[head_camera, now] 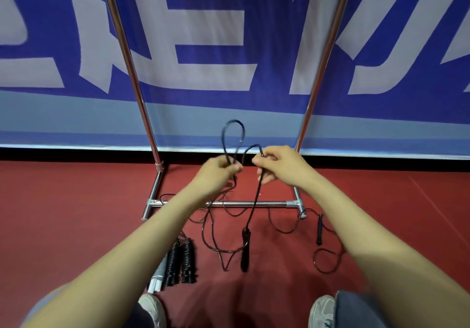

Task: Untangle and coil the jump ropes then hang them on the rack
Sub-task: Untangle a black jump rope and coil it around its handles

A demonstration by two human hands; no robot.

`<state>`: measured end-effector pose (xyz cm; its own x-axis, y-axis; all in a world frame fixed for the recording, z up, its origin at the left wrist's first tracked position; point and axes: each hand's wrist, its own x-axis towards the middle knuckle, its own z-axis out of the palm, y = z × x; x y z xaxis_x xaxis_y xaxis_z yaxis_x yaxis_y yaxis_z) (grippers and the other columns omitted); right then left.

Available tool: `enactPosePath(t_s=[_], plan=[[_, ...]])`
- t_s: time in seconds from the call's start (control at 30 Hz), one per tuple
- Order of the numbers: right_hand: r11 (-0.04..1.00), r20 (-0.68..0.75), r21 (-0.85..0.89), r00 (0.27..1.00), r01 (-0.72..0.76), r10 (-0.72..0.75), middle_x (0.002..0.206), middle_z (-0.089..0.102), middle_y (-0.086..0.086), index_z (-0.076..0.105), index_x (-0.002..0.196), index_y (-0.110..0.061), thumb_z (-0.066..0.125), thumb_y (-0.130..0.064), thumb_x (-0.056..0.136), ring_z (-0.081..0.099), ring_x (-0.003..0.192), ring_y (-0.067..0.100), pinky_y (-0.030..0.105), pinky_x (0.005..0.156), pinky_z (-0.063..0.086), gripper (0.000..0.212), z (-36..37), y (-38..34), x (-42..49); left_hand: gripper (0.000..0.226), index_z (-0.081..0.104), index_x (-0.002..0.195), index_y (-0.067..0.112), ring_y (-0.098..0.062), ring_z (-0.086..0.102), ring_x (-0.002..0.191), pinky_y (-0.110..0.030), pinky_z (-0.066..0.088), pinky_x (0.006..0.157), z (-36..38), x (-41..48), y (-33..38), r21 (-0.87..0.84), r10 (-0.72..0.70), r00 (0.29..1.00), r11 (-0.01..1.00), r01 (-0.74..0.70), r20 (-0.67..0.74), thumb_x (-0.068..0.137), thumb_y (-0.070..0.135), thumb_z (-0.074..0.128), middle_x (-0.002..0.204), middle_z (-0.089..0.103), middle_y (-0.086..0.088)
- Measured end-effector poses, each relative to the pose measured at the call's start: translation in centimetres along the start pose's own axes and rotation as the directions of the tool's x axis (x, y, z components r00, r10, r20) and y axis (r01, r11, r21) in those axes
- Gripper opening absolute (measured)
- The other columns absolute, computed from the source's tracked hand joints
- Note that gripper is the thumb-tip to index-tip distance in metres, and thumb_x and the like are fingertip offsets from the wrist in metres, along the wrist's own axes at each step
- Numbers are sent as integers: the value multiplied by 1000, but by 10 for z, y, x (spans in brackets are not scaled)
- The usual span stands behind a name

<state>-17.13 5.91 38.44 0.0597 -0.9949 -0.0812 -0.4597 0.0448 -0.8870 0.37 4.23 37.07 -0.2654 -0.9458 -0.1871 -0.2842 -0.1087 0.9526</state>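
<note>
Black, thin plastic jump rope (256, 195) is held up between both hands in front of a chrome tubular metal rack (254, 203), whose two uprights rise on either side and whose low crossbar lies on the floor. The left hand (218, 172) has its fingers curled round the cord, pinching the base of a narrow loop that stands up above its knuckles. The right hand (277, 165), just beside it, pinches a second, smaller bend of the same cord between thumb and fingertips. From the right hand one strand drops straight down to a black tapered handle (245, 251) that hangs close above the dark red sports floor (76, 213); whether its tip touches the floor I cannot tell. More slack cord sprawls in loose curls on the floor under and in front of the crossbar, running out to a second black handle (319, 228) lying near the rack's right foot. To the left, beside a pale sneaker (152, 307), sits a bundle of black and white ribbed rope handles (181, 261). Behind the rack hangs a blue and white printed banner (216, 35).
</note>
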Motion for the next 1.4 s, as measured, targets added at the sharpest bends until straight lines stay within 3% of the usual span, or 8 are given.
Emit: enactPosePath(t_s=[0.27,0.4,0.53,0.63,0.93,1.07,1.2,1.4], plan=[[916,-220,401,973,22,72,74,60,10,61,101,3,55,-15,98,65,52,10,20,58,57,19,-4,-10,4,14,61,102,21,-15,59,88,-30,52,83,34,-9,-15,30,90,957,994,-102,275,99,12,51,96,62,-3],[828,-131,560,986,-15,107,84,64,12,59,112,0,45,-23,102,67,68,16,26,68,59,29,-8,-17,5,21,59,82,22,-13,59,79,-19,50,70,28,-5,-8,-12,189,982,982,-189,-9,94,4,56,82,63,2],[995,25,23,995,-99,98,100,68,5,63,111,-12,46,-4,94,61,78,12,28,77,53,25,-2,-5,2,15,57,89,17,-9,64,69,-20,54,64,15,-2,11,-239,190,979,950,-202,-69,97,5,51,83,66,-3],[963,297,-266,954,33,49,104,69,2,68,106,-11,57,-1,88,60,88,9,27,86,49,23,6,6,-3,15,56,91,14,-8,65,67,-22,55,67,7,-8,24,-303,233,972,924,-234,-39,99,4,48,84,67,-5],[976,241,-214,970,25,28,85,66,-10,67,93,-23,61,-29,94,60,77,5,23,75,45,9,13,30,-8,6,62,96,8,-14,70,70,-25,59,68,-19,-13,36,-439,156,970,870,-223,-185,96,7,55,89,68,-10],[983,135,-181,989,-26,52,92,71,-4,56,85,-18,44,-33,101,64,95,16,39,96,46,25,16,35,-8,6,62,94,6,-18,72,72,-27,60,73,-19,-13,38,-520,83,977,836,-175,-196,96,9,56,91,69,-12],[934,-36,-353,998,-56,46,78,70,1,43,84,-18,33,-55,99,64,79,19,34,77,47,41,14,38,-15,6,60,95,5,-19,72,73,-27,59,73,-18,-12,38,-536,68,975,826,-173,-211,96,9,56,93,68,-14],[970,-108,-222,991,-101,78,61,56,5,47,78,-9,45,-67,87,62,57,20,40,74,51,59,6,43,-17,8,60,94,4,-16,71,66,-22,59,73,-16,-8,41,-637,2,976,757,-144,-219,96,11,56,93,70,-11]])
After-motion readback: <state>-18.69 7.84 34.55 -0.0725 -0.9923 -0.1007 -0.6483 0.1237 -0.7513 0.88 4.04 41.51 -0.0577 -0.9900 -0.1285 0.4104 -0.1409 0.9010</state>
